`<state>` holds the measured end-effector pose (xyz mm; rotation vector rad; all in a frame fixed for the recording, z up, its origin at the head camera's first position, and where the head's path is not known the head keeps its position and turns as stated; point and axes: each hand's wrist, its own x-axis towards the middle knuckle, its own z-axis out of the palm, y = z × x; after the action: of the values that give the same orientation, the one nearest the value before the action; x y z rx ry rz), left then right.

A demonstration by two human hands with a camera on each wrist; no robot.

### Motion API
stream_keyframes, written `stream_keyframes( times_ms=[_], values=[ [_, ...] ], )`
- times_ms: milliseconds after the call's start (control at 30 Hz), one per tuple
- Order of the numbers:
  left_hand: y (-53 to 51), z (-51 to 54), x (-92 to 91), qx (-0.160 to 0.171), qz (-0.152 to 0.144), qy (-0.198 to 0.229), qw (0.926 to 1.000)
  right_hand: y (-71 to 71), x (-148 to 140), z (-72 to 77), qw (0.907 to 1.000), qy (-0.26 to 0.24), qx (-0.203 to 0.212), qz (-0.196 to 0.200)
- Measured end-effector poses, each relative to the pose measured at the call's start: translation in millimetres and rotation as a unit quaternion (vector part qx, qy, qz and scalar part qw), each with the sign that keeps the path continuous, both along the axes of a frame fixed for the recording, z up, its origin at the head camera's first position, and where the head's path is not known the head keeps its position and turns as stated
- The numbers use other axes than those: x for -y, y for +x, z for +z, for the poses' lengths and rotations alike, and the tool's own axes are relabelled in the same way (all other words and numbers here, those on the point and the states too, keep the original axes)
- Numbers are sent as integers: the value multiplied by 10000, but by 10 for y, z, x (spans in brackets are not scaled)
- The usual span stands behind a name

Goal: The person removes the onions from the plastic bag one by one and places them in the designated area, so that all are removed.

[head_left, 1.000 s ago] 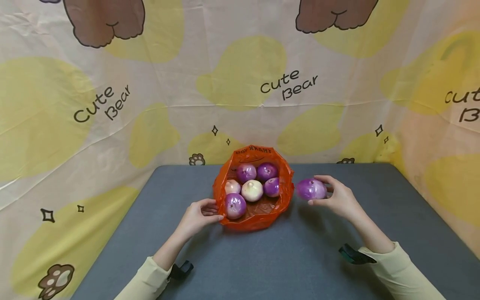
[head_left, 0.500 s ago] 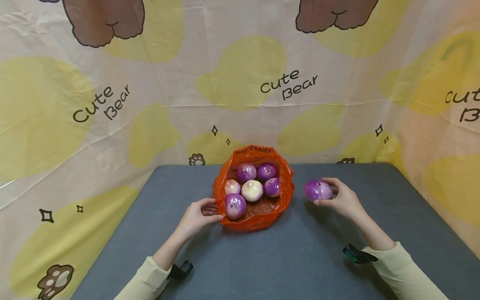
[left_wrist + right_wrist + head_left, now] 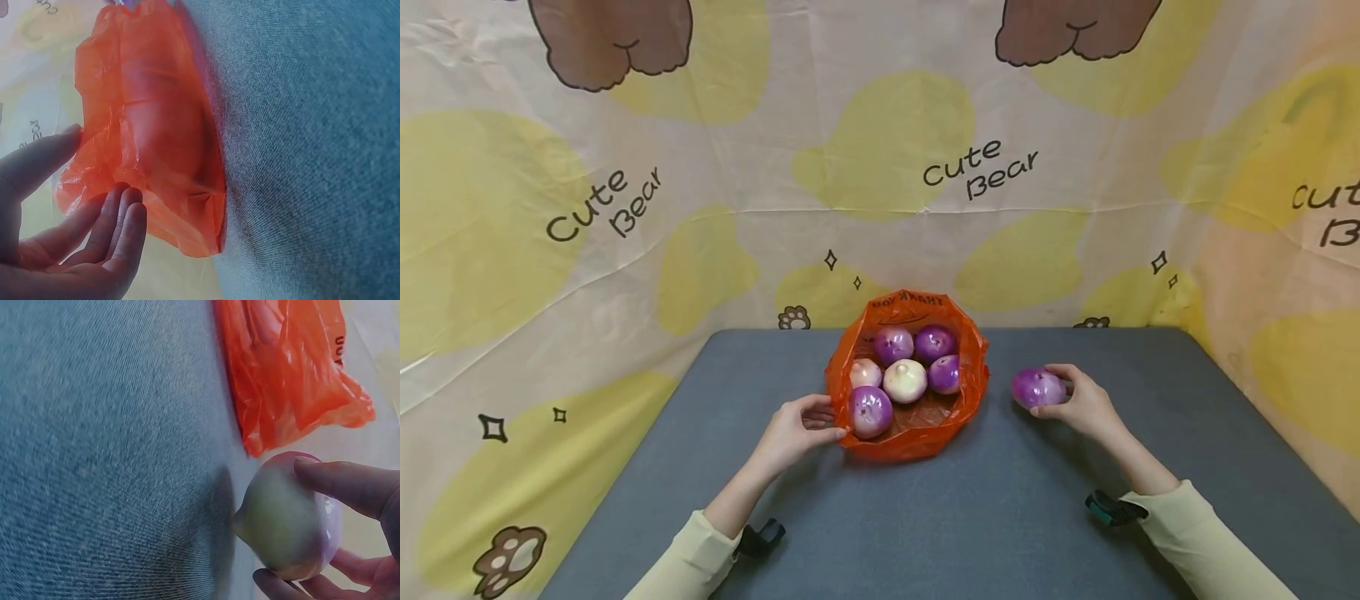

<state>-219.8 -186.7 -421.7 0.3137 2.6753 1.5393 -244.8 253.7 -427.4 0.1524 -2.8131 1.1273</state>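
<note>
An orange plastic bag [image 3: 917,446] stands on the grey table with its mouth spread toward me. Inside it lie several purple onions [image 3: 871,412] and a white onion [image 3: 905,382]; a paler one is partly covered by the bag's left rim. My left hand [image 3: 793,433] holds the left rim between thumb and fingers, and in the left wrist view the thumb [image 3: 47,156] touches the plastic. To the right of the bag, my right hand [image 3: 1082,406] grips a purple onion [image 3: 1036,388] from its right side, low over the table. Whether it touches the tabletop I cannot tell.
The grey table [image 3: 925,533] ends at a hanging printed cloth [image 3: 880,167] close behind the bag. A dark wrist device sits on each forearm, such as the right one [image 3: 1112,507]. Light sleeves cover both arms.
My right hand has carried the purple onion rightward, away from the bag, and then slightly lower toward the table. The left hand and the bag have stayed where they were.
</note>
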Motion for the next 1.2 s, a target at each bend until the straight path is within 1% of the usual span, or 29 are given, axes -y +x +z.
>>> stream_keyframes(
  times_ms=[233,367,567,700,800,933,1200],
  values=[
    [4,21,-4,25,18,4,10000,-65,-28,-35,9999,-57,91,-44],
    [2,30,-3,1,-29,8,10000,-110,-24,-31,9998,-102,128,-63],
    [-5,9,-4,31,20,-46,10000,-147,-14,-42,9999,-86,77,-57],
    [-7,8,-4,15,-20,-39,10000,-163,-26,-57,10000,-83,36,-31],
    [-10,8,2,-29,-91,-32,9999,-171,-35,-56,10000,9,-1,-12],
    [-15,4,6,-24,-106,-24,9999,-173,-50,-49,9997,219,-99,28],
    [-19,12,-9,76,24,-49,10000,-194,-63,-57,9994,297,-164,116]
  ],
)
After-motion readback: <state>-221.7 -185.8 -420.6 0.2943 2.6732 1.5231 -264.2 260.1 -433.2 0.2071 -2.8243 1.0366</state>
